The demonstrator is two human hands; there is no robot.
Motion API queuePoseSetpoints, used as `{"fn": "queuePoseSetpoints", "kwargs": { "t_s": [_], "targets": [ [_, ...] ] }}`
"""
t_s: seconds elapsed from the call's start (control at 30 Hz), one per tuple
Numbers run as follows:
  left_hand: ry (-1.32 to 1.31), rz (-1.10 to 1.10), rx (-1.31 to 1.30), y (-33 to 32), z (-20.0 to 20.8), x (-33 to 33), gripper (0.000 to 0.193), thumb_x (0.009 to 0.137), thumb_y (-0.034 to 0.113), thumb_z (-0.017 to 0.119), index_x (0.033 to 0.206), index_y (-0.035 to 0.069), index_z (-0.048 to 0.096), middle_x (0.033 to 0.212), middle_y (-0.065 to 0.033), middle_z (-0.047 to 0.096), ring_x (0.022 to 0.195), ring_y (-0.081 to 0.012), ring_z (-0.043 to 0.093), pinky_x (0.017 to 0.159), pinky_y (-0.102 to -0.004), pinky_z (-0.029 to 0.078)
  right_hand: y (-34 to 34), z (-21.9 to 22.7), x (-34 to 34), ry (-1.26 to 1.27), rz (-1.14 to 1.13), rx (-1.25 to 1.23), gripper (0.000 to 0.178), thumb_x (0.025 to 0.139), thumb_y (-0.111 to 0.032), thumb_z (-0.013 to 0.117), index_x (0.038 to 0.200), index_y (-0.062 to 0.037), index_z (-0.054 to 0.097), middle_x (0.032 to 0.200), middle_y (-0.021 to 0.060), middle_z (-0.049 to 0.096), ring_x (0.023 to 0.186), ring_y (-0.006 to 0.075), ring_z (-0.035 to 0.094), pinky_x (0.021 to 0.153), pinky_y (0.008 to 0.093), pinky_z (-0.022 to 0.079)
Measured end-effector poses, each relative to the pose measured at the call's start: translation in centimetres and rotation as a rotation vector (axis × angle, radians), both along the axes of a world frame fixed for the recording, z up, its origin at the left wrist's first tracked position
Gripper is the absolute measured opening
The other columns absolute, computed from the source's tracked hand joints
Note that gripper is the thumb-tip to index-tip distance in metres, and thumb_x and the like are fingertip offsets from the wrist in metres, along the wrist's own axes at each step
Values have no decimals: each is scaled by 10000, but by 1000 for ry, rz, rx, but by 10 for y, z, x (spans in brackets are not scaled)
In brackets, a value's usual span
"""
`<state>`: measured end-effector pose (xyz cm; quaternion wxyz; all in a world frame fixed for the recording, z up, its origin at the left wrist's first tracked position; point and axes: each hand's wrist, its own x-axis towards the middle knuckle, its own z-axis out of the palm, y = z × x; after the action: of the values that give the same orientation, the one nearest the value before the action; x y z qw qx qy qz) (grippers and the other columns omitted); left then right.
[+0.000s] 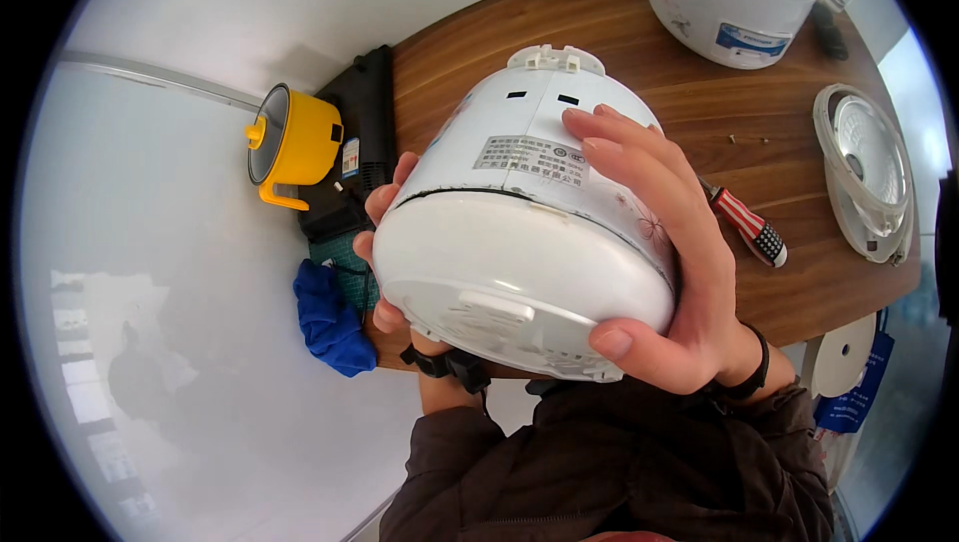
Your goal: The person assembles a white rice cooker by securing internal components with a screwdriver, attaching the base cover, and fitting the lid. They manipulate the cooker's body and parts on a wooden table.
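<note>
White appliance body, held by left hand and right hand at its opposite sides, wants even support.

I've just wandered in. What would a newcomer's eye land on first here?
First, the big white appliance body in the middle, tilted with its vented base toward the person, held between the left grip and the right grip. Next, the bright yellow pot at the left, beside a dark case. Then the screwdriver with a striped and starred handle, lying right of centre on the wooden table.
</note>
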<state>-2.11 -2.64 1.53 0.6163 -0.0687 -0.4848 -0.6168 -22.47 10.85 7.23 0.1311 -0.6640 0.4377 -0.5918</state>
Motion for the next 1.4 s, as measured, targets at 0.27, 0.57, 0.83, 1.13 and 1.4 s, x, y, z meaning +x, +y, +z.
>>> {"fn": "queuePoseSetpoints", "kwargs": {
  "t_s": [0.27,0.57,0.83,1.13,1.4],
  "targets": [
    [-140,-74,-185,-21,-3,17,594,839,610,683,1387,385,637,1525,-79,480,1500,-409,339,1164,-675,380,-3,-4,-2,-54,37,-52,723,869,-487,679,1377,11,549,1481,357,454,1396,480,432,1170,569,283],
    [-189,90,10,2,4,18,567,815,568,720,1348,382,662,1496,-81,500,1489,-412,343,1168,-656,388,-6,-7,4,-29,-16,-175,439,841,-428,694,1183,-157,740,1386,395,526,1310,568,507,1134,663,322],
    [-204,100,20,1,4,20,553,782,582,726,1291,368,693,1465,-78,520,1480,-409,354,1168,-644,396,-6,0,8,-104,-32,-174,423,761,-324,718,1139,-142,767,1337,396,572,1272,567,553,1138,655,327],
    [-234,112,69,7,10,19,570,740,536,750,1278,356,698,1458,-84,528,1479,-397,363,1176,-640,388,-5,-3,5,-83,-5,-184,426,795,-337,722,1167,-128,726,1352,394,557,1285,571,538,1147,664,300],
    [-232,118,71,6,16,16,588,773,517,753,1316,306,674,1485,-141,534,1485,-415,369,1195,-636,352,-3,1,9,18,-27,-139,500,867,-442,721,1263,-150,633,1435,366,492,1356,570,470,1179,671,223]
  ]
}}
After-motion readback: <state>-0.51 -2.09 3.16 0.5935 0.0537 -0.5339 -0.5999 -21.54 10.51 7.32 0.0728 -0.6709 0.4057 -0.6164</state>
